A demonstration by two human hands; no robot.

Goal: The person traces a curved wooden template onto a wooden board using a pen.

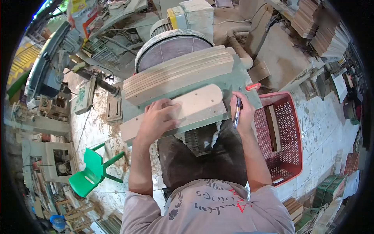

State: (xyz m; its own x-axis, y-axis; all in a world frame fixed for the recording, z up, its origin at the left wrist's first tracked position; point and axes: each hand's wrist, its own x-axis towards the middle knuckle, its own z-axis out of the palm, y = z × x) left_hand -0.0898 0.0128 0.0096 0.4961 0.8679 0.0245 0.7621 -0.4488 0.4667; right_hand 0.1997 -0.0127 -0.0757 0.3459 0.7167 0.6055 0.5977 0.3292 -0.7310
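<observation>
While the left hand [157,117], fingers spread flat, pins the rounded wooden blank [194,103] on the green sander table [243,84], the right hand [242,111] at 3 o'clock grips a pen [237,113], no marking visible yet.

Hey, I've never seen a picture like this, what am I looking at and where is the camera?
The camera sits on a person's head and looks down, so you see their own arms. The setting is a woodworking shop. The left hand presses flat on a rounded wooden board lying on a green machine table. The right hand holds a pen near the board's end. Behind it lies a stack of boards in front of a round sanding disc. A red basket stands on the floor to the right, a green chair to the left.
</observation>
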